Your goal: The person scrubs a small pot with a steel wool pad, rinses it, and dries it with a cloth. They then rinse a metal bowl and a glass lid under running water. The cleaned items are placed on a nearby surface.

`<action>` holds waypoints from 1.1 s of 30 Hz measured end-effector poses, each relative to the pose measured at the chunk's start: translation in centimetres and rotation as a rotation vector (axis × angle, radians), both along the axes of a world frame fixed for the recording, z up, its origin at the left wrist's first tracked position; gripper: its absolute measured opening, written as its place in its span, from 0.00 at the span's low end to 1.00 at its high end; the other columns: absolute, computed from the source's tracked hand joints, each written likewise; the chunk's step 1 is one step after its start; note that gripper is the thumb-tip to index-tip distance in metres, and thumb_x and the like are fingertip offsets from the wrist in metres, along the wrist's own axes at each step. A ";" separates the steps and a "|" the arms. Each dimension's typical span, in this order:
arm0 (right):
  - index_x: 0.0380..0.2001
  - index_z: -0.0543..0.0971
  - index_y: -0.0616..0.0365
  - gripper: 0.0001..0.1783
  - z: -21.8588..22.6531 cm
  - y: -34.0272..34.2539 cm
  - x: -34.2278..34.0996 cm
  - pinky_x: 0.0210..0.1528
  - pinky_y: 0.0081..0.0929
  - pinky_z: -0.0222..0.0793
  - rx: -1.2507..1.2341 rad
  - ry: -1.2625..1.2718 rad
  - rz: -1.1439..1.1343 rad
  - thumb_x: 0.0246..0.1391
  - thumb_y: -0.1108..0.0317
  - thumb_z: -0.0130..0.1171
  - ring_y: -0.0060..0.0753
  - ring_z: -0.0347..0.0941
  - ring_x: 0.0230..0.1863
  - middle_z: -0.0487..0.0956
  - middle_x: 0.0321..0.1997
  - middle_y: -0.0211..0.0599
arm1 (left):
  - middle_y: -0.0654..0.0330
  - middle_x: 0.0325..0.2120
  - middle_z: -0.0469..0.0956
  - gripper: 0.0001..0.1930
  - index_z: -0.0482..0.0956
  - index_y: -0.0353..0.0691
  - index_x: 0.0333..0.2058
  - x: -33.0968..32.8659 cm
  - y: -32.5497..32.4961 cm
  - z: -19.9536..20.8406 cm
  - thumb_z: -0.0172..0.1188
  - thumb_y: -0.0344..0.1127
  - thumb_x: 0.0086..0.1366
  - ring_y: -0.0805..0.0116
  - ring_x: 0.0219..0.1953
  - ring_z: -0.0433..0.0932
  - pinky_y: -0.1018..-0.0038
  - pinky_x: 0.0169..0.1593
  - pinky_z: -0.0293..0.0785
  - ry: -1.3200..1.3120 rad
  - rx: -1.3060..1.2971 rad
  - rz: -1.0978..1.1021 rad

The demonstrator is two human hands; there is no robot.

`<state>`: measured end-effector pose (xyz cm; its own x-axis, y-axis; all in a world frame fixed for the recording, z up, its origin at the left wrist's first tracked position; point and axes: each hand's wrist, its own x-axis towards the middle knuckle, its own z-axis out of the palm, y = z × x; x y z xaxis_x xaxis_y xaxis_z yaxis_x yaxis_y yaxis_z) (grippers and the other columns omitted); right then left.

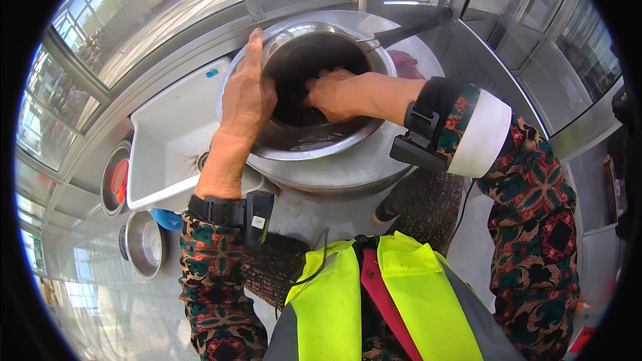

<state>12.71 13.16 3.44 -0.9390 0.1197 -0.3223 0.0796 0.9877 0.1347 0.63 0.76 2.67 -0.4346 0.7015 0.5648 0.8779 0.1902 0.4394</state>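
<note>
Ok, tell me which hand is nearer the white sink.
Left: the left hand is just right of the white sink; the right hand is farther right, down inside the metal pot.

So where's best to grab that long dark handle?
Probably around its outer half, from the person's right: the long dark handle is slim and straight, and juts past the metal basin toward the far right.

Sink (170, 115) and windows (200, 10) show a glazed wash area
</note>
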 end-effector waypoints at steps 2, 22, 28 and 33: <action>0.47 0.79 0.54 0.22 -0.2 -0.6 -0.4 0.58 0.44 0.66 -0.099 0.035 -0.076 0.47 0.75 0.51 0.47 0.69 0.58 0.74 0.56 0.47 | 0.36 0.45 0.75 0.29 0.59 0.39 0.61 -0.4 0.1 -0.1 0.49 0.25 0.58 0.39 0.50 0.73 0.59 0.52 0.71 -0.163 -0.124 0.045; 0.51 0.78 0.52 0.23 -0.5 -1.5 -0.8 0.58 0.38 0.66 -0.176 0.310 0.145 0.48 0.75 0.51 0.45 0.71 0.57 0.77 0.52 0.44 | 0.49 0.44 0.78 0.17 0.70 0.36 0.53 -3.2 0.3 -0.7 0.51 0.33 0.66 0.61 0.47 0.75 0.72 0.53 0.68 -0.329 0.390 -0.084; 0.51 0.78 0.52 0.23 3.4 0.2 -1.6 0.57 0.36 0.68 -0.341 0.454 -0.098 0.50 0.72 0.51 0.46 0.71 0.57 0.76 0.55 0.46 | 0.54 0.44 0.76 0.16 0.71 0.33 0.51 -2.7 -0.2 -0.4 0.50 0.35 0.69 0.67 0.47 0.72 0.74 0.53 0.66 -0.467 0.376 -0.061; 0.45 0.80 0.53 0.18 2.3 0.3 -1.5 0.52 0.45 0.70 -0.075 0.616 0.072 0.49 0.72 0.54 0.52 0.72 0.51 0.73 0.49 0.46 | 0.55 0.46 0.74 0.16 0.71 0.33 0.51 -2.2 0.3 0.3 0.47 0.37 0.71 0.68 0.49 0.71 0.75 0.54 0.65 -0.780 0.441 -0.120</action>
<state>11.17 13.49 5.76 -0.9599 0.0470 0.2763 0.0533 0.9985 0.0151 -1.62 1.08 3.00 -0.7446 0.5560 0.3693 0.3036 -0.2105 0.9292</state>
